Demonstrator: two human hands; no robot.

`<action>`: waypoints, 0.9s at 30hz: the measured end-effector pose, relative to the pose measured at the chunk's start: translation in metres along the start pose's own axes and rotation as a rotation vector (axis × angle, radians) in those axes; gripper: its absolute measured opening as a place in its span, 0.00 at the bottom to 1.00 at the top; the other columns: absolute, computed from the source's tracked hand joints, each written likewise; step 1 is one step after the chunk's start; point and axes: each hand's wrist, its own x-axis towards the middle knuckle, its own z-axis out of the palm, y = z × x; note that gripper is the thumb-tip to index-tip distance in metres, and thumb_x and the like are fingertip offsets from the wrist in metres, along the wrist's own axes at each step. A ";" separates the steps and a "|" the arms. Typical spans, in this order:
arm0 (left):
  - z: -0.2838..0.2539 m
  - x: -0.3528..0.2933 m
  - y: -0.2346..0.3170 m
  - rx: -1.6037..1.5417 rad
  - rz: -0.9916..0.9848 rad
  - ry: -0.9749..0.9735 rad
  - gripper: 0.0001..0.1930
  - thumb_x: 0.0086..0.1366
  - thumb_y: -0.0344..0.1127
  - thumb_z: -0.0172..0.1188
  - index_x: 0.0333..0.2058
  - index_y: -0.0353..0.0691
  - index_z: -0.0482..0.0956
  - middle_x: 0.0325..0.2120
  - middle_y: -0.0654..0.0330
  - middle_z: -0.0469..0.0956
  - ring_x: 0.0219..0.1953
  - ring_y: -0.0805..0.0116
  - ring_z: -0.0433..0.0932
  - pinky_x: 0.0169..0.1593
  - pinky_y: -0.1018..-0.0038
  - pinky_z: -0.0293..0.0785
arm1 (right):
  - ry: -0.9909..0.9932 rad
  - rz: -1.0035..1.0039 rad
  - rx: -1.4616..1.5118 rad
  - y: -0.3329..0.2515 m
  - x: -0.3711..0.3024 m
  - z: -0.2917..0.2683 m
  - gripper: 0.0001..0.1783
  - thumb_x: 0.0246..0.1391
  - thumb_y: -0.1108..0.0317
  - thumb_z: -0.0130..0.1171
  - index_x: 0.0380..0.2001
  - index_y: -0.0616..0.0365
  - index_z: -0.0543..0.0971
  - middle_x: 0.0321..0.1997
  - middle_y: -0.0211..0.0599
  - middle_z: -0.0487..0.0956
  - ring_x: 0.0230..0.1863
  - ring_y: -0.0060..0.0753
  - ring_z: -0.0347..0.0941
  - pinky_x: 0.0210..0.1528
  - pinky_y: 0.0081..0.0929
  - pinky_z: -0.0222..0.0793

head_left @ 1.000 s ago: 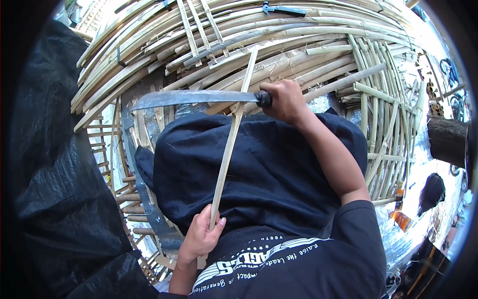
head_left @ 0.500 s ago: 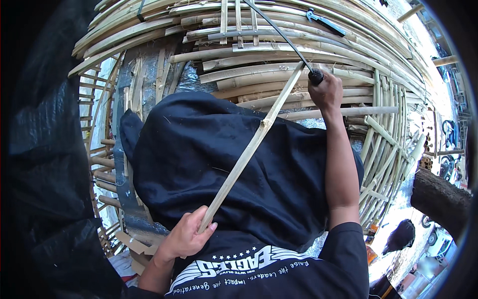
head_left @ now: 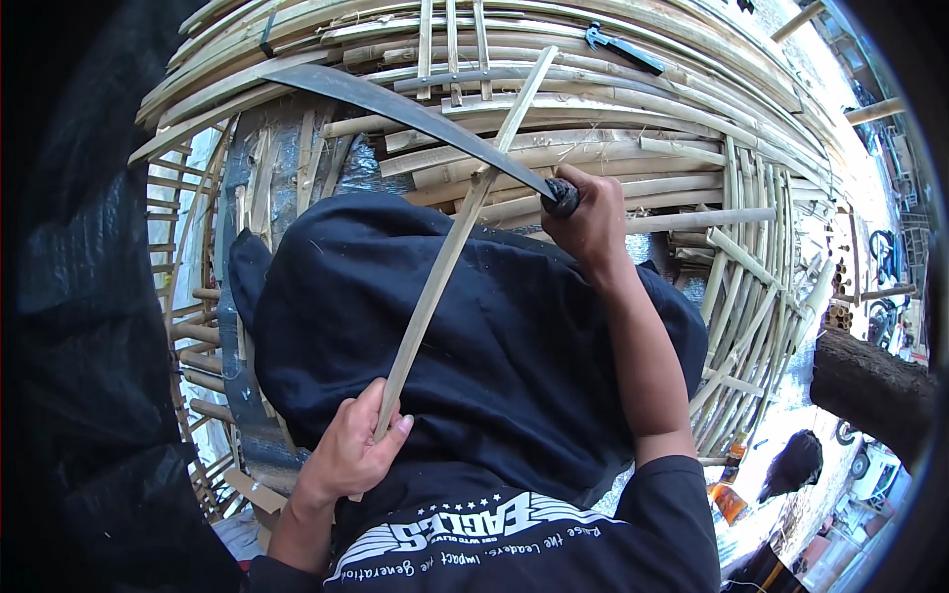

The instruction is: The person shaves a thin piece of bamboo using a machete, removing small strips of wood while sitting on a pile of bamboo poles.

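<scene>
My left hand is closed round the near end of a split bamboo strip, low in front of my shirt. The strip slants away and up to the right over the dark cloth on my lap, and a node bulges in its far part. In my right hand is the dark handle of a bolo knife. Its long, broad grey blade points to the far left and crosses the strip just beyond the node. Whether the edge touches the strip or passes over it, I cannot tell.
Long bamboo slats lie stacked beyond my lap. A hammer rests on them at the far right. More thin strips are bundled at the right, near a dark log. A bamboo rack stands at the left.
My right hand has moved left and nearer, and the blade has swung left with its broad side showing. The strip stands steeper, its far end farther away; my left hand has shifted slightly.
</scene>
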 end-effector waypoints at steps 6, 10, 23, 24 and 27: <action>-0.006 -0.019 -0.002 0.079 -0.085 0.006 0.09 0.66 0.26 0.59 0.31 0.35 0.66 0.14 0.57 0.67 0.14 0.67 0.66 0.22 0.70 0.60 | -0.016 0.030 -0.184 0.007 0.008 0.010 0.08 0.41 0.67 0.65 0.22 0.58 0.77 0.22 0.52 0.78 0.29 0.61 0.77 0.31 0.51 0.71; 0.006 -0.032 -0.010 0.079 -0.103 -0.097 0.11 0.65 0.28 0.61 0.29 0.38 0.66 0.14 0.64 0.63 0.17 0.79 0.60 0.22 0.73 0.54 | 0.139 0.182 -0.256 0.071 0.028 -0.021 0.08 0.48 0.62 0.64 0.29 0.54 0.84 0.25 0.52 0.81 0.31 0.56 0.81 0.35 0.49 0.76; 0.013 -0.015 -0.015 0.152 -0.060 0.030 0.10 0.67 0.26 0.59 0.31 0.35 0.64 0.13 0.54 0.66 0.13 0.61 0.66 0.21 0.67 0.59 | -0.092 -0.011 -0.066 -0.012 -0.013 0.012 0.05 0.39 0.69 0.63 0.24 0.53 0.79 0.21 0.49 0.79 0.27 0.58 0.78 0.32 0.50 0.73; 0.014 -0.014 -0.013 0.140 -0.052 0.042 0.11 0.67 0.26 0.59 0.31 0.35 0.64 0.13 0.53 0.66 0.13 0.61 0.66 0.21 0.67 0.59 | -0.116 0.025 -0.094 -0.010 -0.014 0.012 0.05 0.39 0.68 0.63 0.24 0.53 0.79 0.21 0.48 0.79 0.27 0.58 0.78 0.31 0.51 0.73; 0.013 -0.015 -0.013 0.130 -0.067 0.054 0.11 0.67 0.26 0.59 0.31 0.35 0.64 0.13 0.52 0.66 0.12 0.58 0.67 0.20 0.67 0.59 | -0.111 -0.018 -0.191 -0.006 -0.005 0.023 0.05 0.39 0.67 0.63 0.24 0.52 0.80 0.21 0.48 0.79 0.27 0.57 0.79 0.31 0.50 0.73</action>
